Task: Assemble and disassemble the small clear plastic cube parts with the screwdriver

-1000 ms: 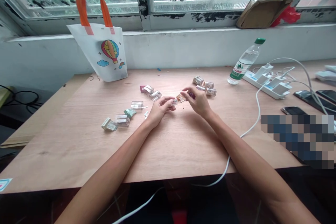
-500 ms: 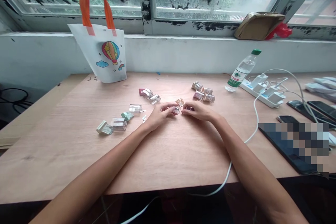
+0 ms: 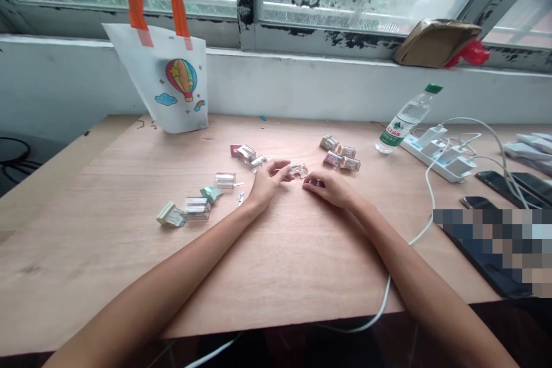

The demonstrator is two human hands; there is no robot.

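The left hand (image 3: pixel 272 183) pinches a small clear plastic piece (image 3: pixel 295 169) between thumb and fingers, its palm turned inward above the light brown wooden table (image 3: pixel 259 276). Right beside that piece, towards the right hand, lies a small pale orange plastic piece (image 3: pixel 303 171). The right hand (image 3: pixel 330 188) is low on the table with its fingers curled together over a small dark purple piece (image 3: pixel 318 183); whether the fingers grip it or only cover it, I cannot tell.

Beyond the right hand sits a cluster of four small transparent plastic cases (image 3: pixel 348 164) with brownish and pink parts. To the left of the left hand, more pieces are spread out: a clear case with a dark pink flap (image 3: pixel 245 153), another clear case (image 3: pixel 259 163) partly behind the left hand, a clear rectangular case (image 3: pixel 225 180), a mint green piece (image 3: pixel 211 193), a clear ribbed case (image 3: pixel 197 207) and a pale green piece (image 3: pixel 171 215). Farther back stand a white bag with orange handles (image 3: pixel 181 83) and a clear water bottle with a green cap (image 3: pixel 403 123), the latter beside a white power strip with chargers (image 3: pixel 435 155)
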